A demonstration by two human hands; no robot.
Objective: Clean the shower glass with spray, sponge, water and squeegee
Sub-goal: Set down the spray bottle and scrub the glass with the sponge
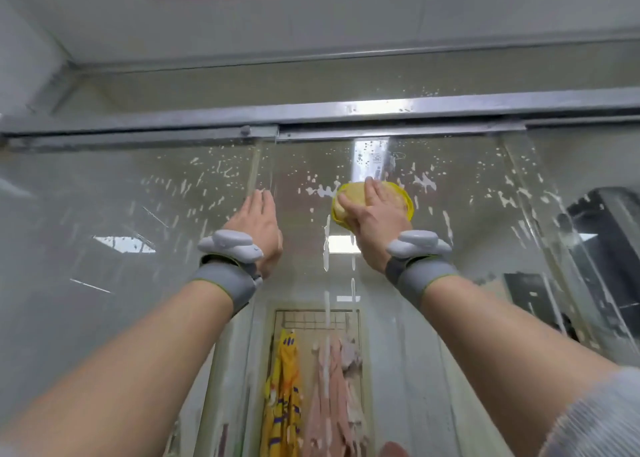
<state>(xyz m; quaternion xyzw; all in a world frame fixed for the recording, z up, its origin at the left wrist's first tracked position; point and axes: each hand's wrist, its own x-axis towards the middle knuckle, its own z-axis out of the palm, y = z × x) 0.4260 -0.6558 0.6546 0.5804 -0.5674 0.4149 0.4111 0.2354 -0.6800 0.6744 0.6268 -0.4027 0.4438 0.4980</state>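
Here, the right hand (369, 214) presses a yellow sponge (372, 202) flat-fingered against the shower glass (138, 197) just under the top rail (311, 110); foam streaks lie leftward, toward the left hand (258, 229), open-palmed on the pane.
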